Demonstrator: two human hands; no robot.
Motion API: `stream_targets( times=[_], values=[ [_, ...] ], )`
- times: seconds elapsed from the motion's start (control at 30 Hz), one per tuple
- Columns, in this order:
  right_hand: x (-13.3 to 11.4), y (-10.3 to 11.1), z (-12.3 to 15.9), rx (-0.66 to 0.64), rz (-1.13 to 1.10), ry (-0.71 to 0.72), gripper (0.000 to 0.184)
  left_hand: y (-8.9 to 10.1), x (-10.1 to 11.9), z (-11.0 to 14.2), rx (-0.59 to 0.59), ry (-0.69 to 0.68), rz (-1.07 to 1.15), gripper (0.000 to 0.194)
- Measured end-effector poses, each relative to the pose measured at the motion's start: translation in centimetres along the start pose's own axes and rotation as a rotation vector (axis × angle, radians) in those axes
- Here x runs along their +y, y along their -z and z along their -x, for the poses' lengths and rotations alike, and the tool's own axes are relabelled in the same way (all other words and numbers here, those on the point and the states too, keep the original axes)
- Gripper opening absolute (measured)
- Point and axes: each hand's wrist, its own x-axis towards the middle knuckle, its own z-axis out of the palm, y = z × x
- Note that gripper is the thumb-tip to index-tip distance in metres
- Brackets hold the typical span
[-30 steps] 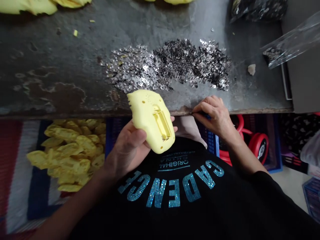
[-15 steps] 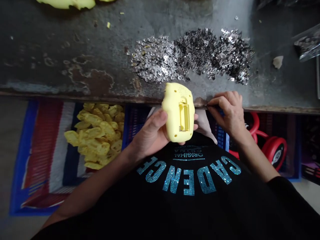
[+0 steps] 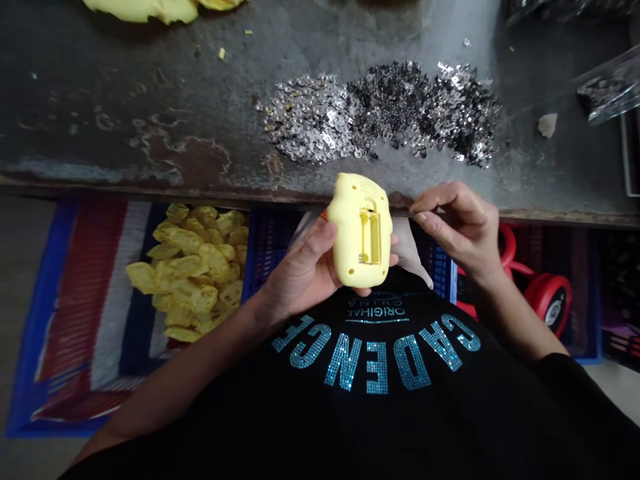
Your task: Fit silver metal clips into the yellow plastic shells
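Observation:
A yellow plastic toy housing (image 3: 349, 230) with an open battery compartment (image 3: 370, 239) and screw holes is held upright before the bench edge. My left hand (image 3: 306, 267) grips it from below, thumb along its left side and fingertips showing at the right. To the right of it, my right hand (image 3: 463, 230) has thumb and index finger pinched together by the bench edge; anything between them is too small to make out. Beyond the hands lie piles of small metal contact pieces: shiny flat ones (image 3: 311, 123), darker springy ones (image 3: 390, 100) and another heap (image 3: 463, 117).
Below the bench (image 3: 75, 147), a blue crate (image 3: 25, 373) holds several yellow shells (image 3: 195, 267). Another blue crate with red wheeled parts (image 3: 547, 303) stands right. A plastic bag of metal pieces (image 3: 610, 87) and a pale lump (image 3: 547, 125) lie on the bench.
My right hand has turned slightly, showing more of the thumb, and stays pinched near the bench edge. The housing in my left hand has shifted slightly right and down in view.

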Motion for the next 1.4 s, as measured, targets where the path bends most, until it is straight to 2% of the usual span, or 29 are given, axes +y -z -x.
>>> stream_targets(
  times=[0.07,0.13,0.23,0.33,0.47,0.73,0.97,1.07,1.13,1.27,1.4],
  values=[
    [-1.6,0.3,-1.5,-0.075,-0.183,-0.029,0.014,-0.1,-0.1,0.1,-0.019,0.020,0.012,0.091],
    [-3.0,0.5,-3.0,-0.190,-0.253,-0.053,0.018,-0.2,-0.2,0.2,-0.040,0.029,0.026,0.082],
    [-4.1,0.8,-4.6,-0.329,-0.252,-0.061,0.018,-0.3,-0.4,0.3,-0.064,0.022,0.042,0.074],
    [-4.6,1.1,-5.4,-0.391,-0.192,-0.024,0.013,-0.2,-0.5,0.5,-0.076,0.023,0.058,0.073],
    [-5.1,1.3,-6.1,-0.422,-0.157,-0.018,0.009,0.0,-0.6,0.6,-0.113,0.030,0.057,0.078],
    [-5.4,0.9,-7.4,-0.436,-0.157,-0.016,0.019,-0.4,-0.5,0.4,-0.101,0.054,0.096,0.094],
    [-5.4,0.7,-7.7,-0.439,-0.087,0.026,0.026,-0.5,-0.8,0.5,-0.059,0.046,0.117,0.081],
    [-5.0,0.3,-7.4,-0.353,-0.066,0.067,0.028,-0.5,-0.8,0.5,-0.060,0.046,0.122,0.077],
    [-4.9,0.2,-7.3,-0.317,-0.043,0.096,0.027,-0.5,-0.7,0.5,-0.059,0.036,0.128,0.075],
    [-5.3,0.3,-7.1,-0.430,0.059,0.153,0.015,-0.5,-0.6,0.4,-0.034,0.020,0.133,0.079],
    [-6.3,0.4,-6.4,-0.403,0.167,0.104,0.008,-0.7,-0.6,0.4,-0.008,0.010,0.140,0.088]
  ],
)
